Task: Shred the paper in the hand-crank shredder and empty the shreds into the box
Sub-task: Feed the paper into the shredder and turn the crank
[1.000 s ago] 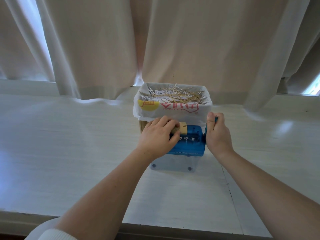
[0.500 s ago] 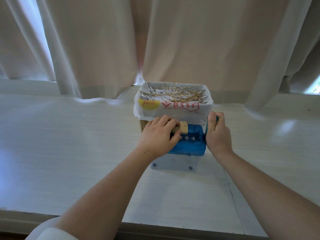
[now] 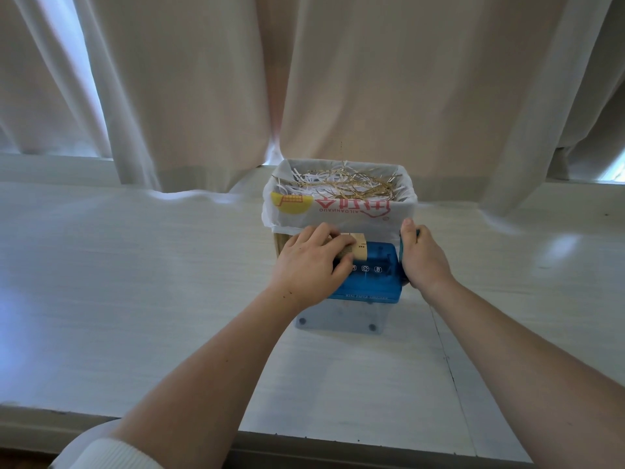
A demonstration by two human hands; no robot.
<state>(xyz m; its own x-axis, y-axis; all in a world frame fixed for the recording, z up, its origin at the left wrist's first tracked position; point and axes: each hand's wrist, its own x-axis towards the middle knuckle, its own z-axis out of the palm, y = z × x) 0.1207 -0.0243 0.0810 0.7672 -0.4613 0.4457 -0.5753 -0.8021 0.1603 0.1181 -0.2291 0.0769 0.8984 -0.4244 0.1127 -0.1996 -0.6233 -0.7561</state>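
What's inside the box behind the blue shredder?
White and tan paper shreds lie tangled in the box, which is lined with a white plastic bag. How deep the pile goes is hidden by the bag and the top strips.

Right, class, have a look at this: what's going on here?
A person is shredding paper at a table. The left hand holds a tan paper strip on top of the blue shredder, and the right hand grips its crank. Just behind, the bag-lined box already holds shreds.
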